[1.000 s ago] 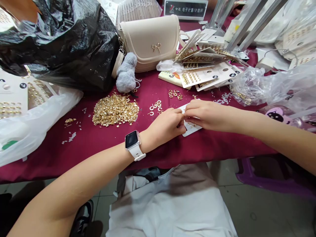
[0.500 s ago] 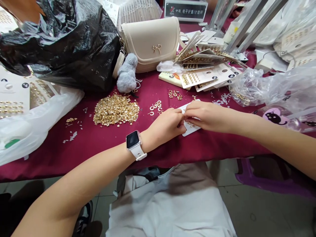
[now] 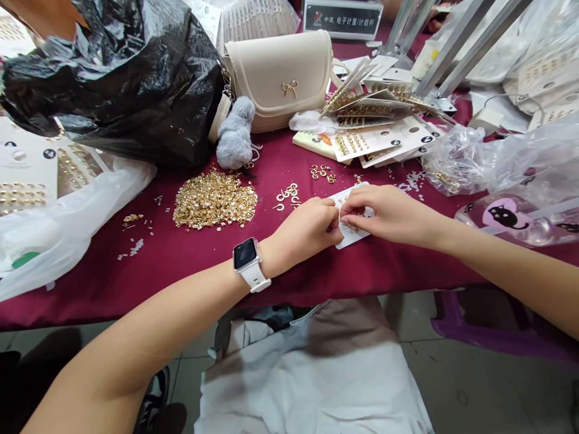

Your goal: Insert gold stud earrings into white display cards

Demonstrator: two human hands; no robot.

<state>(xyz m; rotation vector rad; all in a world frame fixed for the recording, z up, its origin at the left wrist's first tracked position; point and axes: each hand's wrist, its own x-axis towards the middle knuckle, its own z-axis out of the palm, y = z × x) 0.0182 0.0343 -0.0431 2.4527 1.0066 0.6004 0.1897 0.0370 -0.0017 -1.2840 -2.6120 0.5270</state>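
Head view: curled left hand (image 3: 307,224) grips the card (image 3: 351,239) edge, best kept steady; right hand (image 3: 389,212) nearly pinches over it, contents unclear.

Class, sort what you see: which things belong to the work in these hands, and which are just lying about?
Belong to the job:
card, with left hand and right hand at it
gold pile, probably
gold hoops, probably

Just lying about, it seems:
handbag
plush toy
black bag
sign
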